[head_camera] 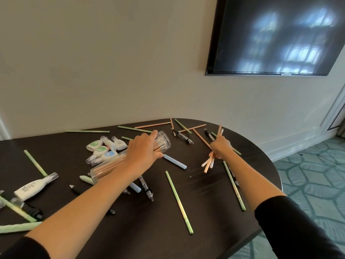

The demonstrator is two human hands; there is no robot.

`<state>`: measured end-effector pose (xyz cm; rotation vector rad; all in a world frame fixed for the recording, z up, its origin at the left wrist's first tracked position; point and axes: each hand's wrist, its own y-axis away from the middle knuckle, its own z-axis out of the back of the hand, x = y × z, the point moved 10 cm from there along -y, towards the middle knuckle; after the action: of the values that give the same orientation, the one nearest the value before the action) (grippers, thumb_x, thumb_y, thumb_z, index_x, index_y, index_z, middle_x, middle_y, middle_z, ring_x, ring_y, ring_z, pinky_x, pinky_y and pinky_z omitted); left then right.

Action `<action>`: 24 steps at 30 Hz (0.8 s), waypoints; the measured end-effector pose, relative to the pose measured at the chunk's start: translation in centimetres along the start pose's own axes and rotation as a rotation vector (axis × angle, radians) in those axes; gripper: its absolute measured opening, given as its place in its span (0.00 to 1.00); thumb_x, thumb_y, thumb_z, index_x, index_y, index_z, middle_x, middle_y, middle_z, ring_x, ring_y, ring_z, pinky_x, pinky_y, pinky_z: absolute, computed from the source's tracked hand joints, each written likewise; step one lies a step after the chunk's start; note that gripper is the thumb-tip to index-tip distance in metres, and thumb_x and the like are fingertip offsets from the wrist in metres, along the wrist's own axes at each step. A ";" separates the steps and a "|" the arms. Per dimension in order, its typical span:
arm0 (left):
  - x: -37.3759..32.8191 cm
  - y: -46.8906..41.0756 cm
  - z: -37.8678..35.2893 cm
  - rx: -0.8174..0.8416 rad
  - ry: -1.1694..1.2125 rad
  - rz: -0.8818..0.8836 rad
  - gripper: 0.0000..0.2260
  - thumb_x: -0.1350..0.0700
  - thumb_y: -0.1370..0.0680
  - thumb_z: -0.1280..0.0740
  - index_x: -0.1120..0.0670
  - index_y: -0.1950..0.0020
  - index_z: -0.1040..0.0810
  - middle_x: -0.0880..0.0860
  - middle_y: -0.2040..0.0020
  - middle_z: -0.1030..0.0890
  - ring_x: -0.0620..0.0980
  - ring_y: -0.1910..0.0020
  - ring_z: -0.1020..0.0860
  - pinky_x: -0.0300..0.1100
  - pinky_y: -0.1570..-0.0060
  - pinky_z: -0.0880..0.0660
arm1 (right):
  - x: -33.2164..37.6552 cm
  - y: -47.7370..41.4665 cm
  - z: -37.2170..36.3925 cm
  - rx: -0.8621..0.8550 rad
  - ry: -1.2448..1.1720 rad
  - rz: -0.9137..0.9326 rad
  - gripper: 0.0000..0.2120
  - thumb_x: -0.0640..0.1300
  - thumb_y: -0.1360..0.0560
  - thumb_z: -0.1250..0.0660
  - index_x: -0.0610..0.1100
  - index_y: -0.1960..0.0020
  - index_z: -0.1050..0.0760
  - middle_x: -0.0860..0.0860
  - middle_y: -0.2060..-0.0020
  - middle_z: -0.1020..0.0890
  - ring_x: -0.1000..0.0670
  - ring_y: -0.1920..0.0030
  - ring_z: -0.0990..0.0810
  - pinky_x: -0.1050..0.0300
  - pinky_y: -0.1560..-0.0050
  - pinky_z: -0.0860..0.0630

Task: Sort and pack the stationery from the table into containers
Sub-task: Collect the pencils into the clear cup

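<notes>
A clear plastic jar (pixel 162 141) lies on its side on the dark table (pixel 205 212), its open mouth pointing far right and several orange pencils inside. My left hand (pixel 143 150) grips the jar from above. My right hand (pixel 221 146) holds a small bunch of orange pencils (pixel 210 161) above the table, to the right of the jar. More orange pencils (pixel 200 137), green pencils (pixel 179 201), black pens (pixel 146 188) and blue chalk-like sticks (pixel 174 161) lie scattered over the table.
Several white correction-tape dispensers (pixel 104 148) lie left of the jar and a white bottle (pixel 35 187) at near left. The table's curved edge (pixel 268 159) runs on the right, with carpet beyond. A dark screen (pixel 276 34) hangs on the wall.
</notes>
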<state>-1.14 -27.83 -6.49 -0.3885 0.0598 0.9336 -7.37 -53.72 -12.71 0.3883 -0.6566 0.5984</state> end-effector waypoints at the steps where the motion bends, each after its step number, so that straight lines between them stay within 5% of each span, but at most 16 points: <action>1: -0.1 -0.1 0.0 0.002 -0.004 -0.002 0.34 0.46 0.26 0.32 0.52 0.25 0.45 0.55 0.35 0.29 0.54 0.37 0.30 0.47 0.39 0.32 | -0.4 -0.2 0.1 0.000 0.101 0.002 0.10 0.38 0.21 0.42 0.35 0.42 0.31 0.46 0.67 0.27 0.51 0.68 0.25 0.61 0.66 0.27; 6: -0.6 -0.2 -0.3 0.009 -0.034 -0.013 0.34 0.46 0.25 0.33 0.52 0.25 0.45 0.55 0.36 0.28 0.54 0.37 0.29 0.46 0.39 0.32 | -1.7 -0.2 -2.3 0.118 0.290 -0.038 0.14 0.42 0.22 0.38 0.35 0.41 0.30 0.47 0.68 0.26 0.53 0.70 0.25 0.60 0.56 0.23; 10: -0.3 -0.2 0.0 0.001 -0.033 -0.010 0.34 0.45 0.25 0.33 0.52 0.25 0.45 0.55 0.36 0.28 0.54 0.37 0.29 0.46 0.39 0.32 | -1.3 -0.6 -3.2 0.108 0.250 -0.009 0.11 0.38 0.22 0.42 0.34 0.42 0.30 0.46 0.67 0.26 0.49 0.58 0.21 0.57 0.44 0.24; 13: -0.1 0.0 0.2 -0.004 -0.036 -0.009 0.33 0.45 0.25 0.33 0.53 0.25 0.44 0.56 0.37 0.28 0.55 0.38 0.29 0.47 0.40 0.32 | -1.8 -0.4 -3.1 0.106 0.141 -0.056 0.08 0.39 0.22 0.42 0.34 0.48 0.32 0.45 0.68 0.26 0.50 0.66 0.23 0.57 0.52 0.23; 18: 0.5 0.2 1.1 -0.027 -0.024 0.003 0.33 0.46 0.25 0.33 0.54 0.25 0.44 0.57 0.37 0.27 0.55 0.38 0.28 0.47 0.41 0.31 | -0.2 0.8 -1.4 0.026 -0.182 0.043 0.13 0.41 0.20 0.44 0.33 0.40 0.32 0.45 0.69 0.26 0.52 0.78 0.27 0.65 0.80 0.30; 24: 0.9 0.7 2.4 -0.061 0.005 0.020 0.33 0.46 0.26 0.32 0.53 0.26 0.42 0.56 0.37 0.26 0.56 0.38 0.28 0.48 0.41 0.32 | 7.0 5.9 -2.3 0.046 -0.332 0.422 0.07 0.41 0.20 0.41 0.40 0.55 0.30 0.46 0.69 0.22 0.56 0.77 0.22 0.67 0.72 0.23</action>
<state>-1.40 -25.93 -4.70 -0.4477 0.0397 0.9563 -5.58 -45.34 -8.90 0.3983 -1.0576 0.9623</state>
